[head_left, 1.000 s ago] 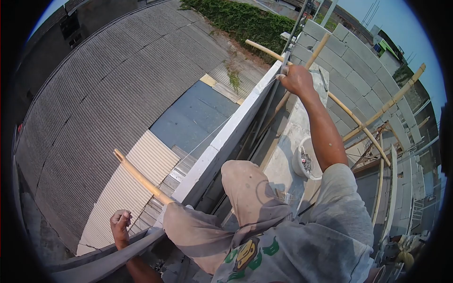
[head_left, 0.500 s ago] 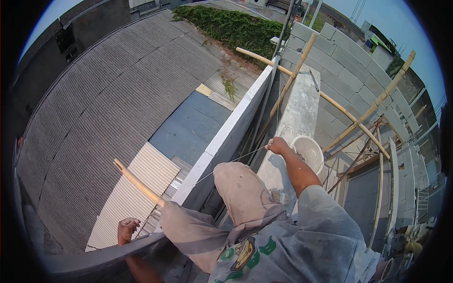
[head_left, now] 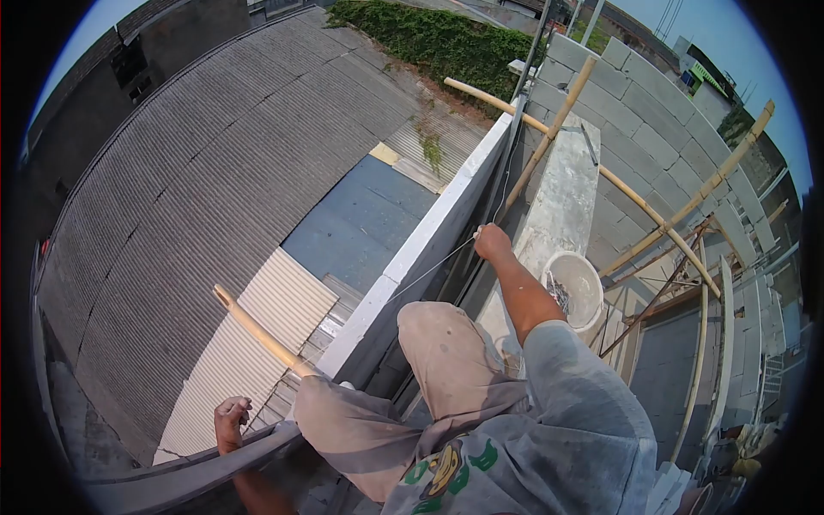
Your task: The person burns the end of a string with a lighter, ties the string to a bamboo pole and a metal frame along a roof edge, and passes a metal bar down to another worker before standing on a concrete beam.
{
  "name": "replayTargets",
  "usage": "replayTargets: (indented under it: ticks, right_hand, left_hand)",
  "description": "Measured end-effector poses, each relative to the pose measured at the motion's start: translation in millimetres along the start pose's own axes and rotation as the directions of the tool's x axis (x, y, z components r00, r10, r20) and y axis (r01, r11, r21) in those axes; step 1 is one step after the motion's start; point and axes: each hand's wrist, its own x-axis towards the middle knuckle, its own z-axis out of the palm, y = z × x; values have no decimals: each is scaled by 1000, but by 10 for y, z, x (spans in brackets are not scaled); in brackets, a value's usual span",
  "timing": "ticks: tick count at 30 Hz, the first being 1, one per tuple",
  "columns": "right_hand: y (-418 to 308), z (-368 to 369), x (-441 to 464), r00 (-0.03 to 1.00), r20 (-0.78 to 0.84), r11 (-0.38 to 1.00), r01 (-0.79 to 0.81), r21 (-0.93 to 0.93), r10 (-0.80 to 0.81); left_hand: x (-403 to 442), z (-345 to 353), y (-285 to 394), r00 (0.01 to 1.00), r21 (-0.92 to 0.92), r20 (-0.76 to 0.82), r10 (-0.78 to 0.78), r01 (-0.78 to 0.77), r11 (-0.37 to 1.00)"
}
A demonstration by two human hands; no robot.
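My right hand (head_left: 491,243) is closed on a thin string (head_left: 446,256), above the gap beside the white-topped wall (head_left: 427,239). One stretch of the string slants down to the left toward the wall top; another curves away up toward the bamboo poles. Out past the wall, at lower left, my left hand (head_left: 230,421) is raised with its fingers curled in. Whatever it may hold is too small to make out. A white bucket (head_left: 588,287) with greyish contents stands on the plank (head_left: 562,197), right of my right forearm.
Bamboo poles (head_left: 633,194) cross beyond the plank, and a cut bamboo end (head_left: 257,330) juts over the wall by my knee. A grey block wall (head_left: 648,129) rises at the far right. Corrugated roofing (head_left: 197,172) lies lower down on the left.
My right hand has moved left, off the plank's edge and closer to the wall, with the string. The string's far stretch now bends where it was straight. My left hand is nearly unchanged.
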Motion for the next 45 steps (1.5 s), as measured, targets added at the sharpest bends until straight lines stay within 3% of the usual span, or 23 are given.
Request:
replayTargets:
  ticks: [6,9,15,20,23,25,27,28,31,34,37,40,43,45]
  right_hand:
    - [16,-295,-68,975,152,987,-159,-32,162]
    - [105,-224,-199,961,234,987,-125,-106,147]
    - [-203,-365,-439,988,93,988,110,111,-121]
    - [-586,-305,-228,973,19,958,224,180,-231]
    - [-891,-470,-256,980,68,968,173,180,-188]
    - [-946,-312,-195,957,82,950,260,173,-277]
    - [-1042,-217,-248,932,88,929,337,156,-353]
    - [-1140,-209,-299,917,87,917,375,139,-388]
    - [-1374,-216,-462,863,105,866,479,145,-495]
    - [-1488,-172,-585,842,131,845,495,202,-524]
    - [-1441,-177,-678,838,164,846,480,234,-521]
    - [-1277,-120,-805,841,210,858,446,253,-499]
    - [-1042,-64,-870,852,248,882,409,235,-461]
    - [-886,-29,-915,859,270,898,387,210,-434]
  left_hand:
    - [10,-27,-28,999,11,-40,-31,32,999]
    - [1,-55,-58,994,68,-107,-26,33,997]
    - [25,-355,-467,923,61,-378,77,-58,996]
    - [-249,-441,-775,778,22,-604,172,-200,980]
    - [-426,-639,-1290,714,26,-651,257,-317,948]
    - [-680,-614,-1412,573,401,-658,488,-283,872]
    - [-785,-721,-1816,398,684,-604,690,-186,706]
    - [-808,-785,-1934,421,433,-767,485,-220,874]
    - [-882,-936,-2071,549,472,-734,399,-10,882]
    - [-800,-874,-2096,435,199,-882,181,-5,980]
    - [-871,-411,-1500,505,-23,-863,0,-39,999]
    - [-835,-346,-1691,482,-190,-852,-205,81,978]
    - [-953,-72,-1537,511,-165,-827,-235,180,970]
    - [-950,-3,-1690,490,-257,-833,-258,70,964]
